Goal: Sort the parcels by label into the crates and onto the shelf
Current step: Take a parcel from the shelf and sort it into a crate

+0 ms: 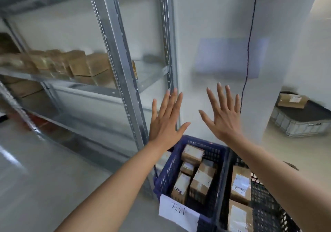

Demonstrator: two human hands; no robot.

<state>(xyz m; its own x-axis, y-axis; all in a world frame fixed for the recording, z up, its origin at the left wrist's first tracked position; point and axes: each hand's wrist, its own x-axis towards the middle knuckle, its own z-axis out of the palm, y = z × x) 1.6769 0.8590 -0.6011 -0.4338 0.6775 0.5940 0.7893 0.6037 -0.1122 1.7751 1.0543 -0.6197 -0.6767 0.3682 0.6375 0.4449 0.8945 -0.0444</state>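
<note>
Fingers (174,99) of my left hand (165,124) and right hand (223,119) spread straight, holding nothing; below them the blue crate (166,176) already holds labelled parcels (192,153), so I judge both free for another.

Pale grey wall (206,25), glossy grey floor (44,160), black cable (249,40) hanging down the wall

Pale glossy floor (44,169) carries a grey metal shelf rack (114,40), a blue slatted plastic crate (211,153), a black slatted plastic crate (268,206), and a grey lidded bin (302,124). Middle shelf: row of brown cardboard parcels (78,63).
</note>
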